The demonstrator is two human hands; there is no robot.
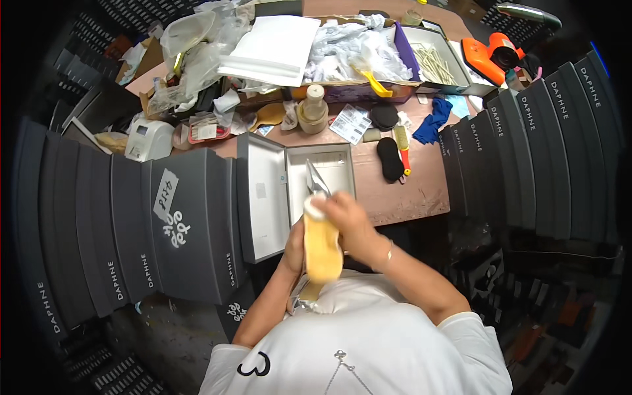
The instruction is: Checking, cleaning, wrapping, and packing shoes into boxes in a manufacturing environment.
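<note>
In front of my chest I hold up a tan, sole-shaped piece [323, 251] with a rounded white end [315, 207]. My right hand [350, 222] is closed on its upper part, slightly blurred. Along its left side my left hand [295, 247] is curled, its fingers hidden behind. Just beyond my hands a pointed silver piece, like a shoe toe [316, 176], shows over an open grey box [339, 158] with a white inside; whether it joins what I hold is hidden. Below, a tan and silver part [309, 293] pokes out against my shirt.
Dark shoebox stacks stand left [191, 224] and right [526, 151]. The pinkish table [401, 204] carries a black oval pad [390, 160], a red-and-yellow-handled brush [403, 148], a blue cloth [434, 122] and a capped jar [313, 112]. Behind are a plastic-filled carton [401, 49] and an orange tool [484, 59].
</note>
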